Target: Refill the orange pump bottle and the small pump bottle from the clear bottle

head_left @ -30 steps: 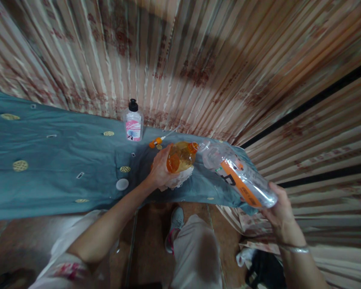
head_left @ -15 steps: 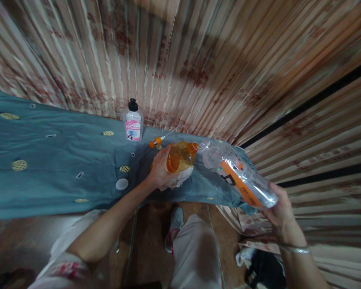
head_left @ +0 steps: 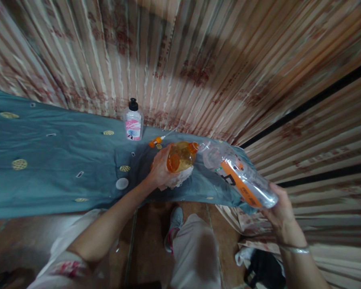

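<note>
My left hand (head_left: 162, 168) is wrapped round an amber see-through bottle (head_left: 182, 157), tilted with its uncapped neck toward the right. A clear plastic bottle (head_left: 240, 172) with an orange label lies slanted in the air, its base in my right hand (head_left: 281, 208). The two bottle mouths meet or nearly touch; I cannot tell if liquid passes between them. White lacy material (head_left: 183, 178) shows below the amber bottle. Behind my left hand lies an orange pump top (head_left: 157, 141) with a thin clear tube. A round white cap (head_left: 122, 184) rests left of that hand.
A clear bottle with a black cap and pink label (head_left: 133, 124) stands at the back of the blue-green cloth (head_left: 63, 160). A pleated curtain (head_left: 156, 60) hangs behind and to the right. A black bag (head_left: 264, 269) sits on the floor at lower right.
</note>
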Available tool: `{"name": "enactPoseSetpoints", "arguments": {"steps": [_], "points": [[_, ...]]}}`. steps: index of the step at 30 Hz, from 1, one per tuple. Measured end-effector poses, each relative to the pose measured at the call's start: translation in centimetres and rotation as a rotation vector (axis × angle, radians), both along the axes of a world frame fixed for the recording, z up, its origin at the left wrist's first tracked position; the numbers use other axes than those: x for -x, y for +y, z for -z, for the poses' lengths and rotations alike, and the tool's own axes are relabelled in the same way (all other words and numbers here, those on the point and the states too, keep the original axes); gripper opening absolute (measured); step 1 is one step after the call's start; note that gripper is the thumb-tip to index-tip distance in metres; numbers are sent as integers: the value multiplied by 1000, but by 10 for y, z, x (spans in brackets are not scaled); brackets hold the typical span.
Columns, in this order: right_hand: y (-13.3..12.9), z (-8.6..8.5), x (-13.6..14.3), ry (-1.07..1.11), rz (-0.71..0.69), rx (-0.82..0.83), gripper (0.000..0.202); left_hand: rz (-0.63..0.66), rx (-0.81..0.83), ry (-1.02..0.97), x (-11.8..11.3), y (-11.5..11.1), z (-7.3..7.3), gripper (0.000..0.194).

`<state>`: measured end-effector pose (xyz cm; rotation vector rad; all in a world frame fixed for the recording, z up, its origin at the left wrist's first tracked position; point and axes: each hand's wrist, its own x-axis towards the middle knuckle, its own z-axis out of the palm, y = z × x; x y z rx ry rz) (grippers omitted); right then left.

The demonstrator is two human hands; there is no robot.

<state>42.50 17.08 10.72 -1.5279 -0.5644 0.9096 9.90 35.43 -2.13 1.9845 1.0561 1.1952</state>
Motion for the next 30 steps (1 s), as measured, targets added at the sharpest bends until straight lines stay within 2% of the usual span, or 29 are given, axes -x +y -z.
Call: {"name": "enactPoseSetpoints", "arguments": {"steps": [8, 13, 22, 30], "points": [[-1, -1, 4, -18, 71, 20, 39, -6, -12, -11, -3, -1, -1, 103], [-2, 2, 2, -30, 11, -42, 34, -3, 8, -3, -3, -2, -1, 106], [-4, 6, -8, -31, -24, -38, 32, 4, -2, 7, -3, -2, -3, 105], [-5, 5, -5, -1, 90, 13, 36, 9, 16, 3, -4, -3, -5, 105]]}}
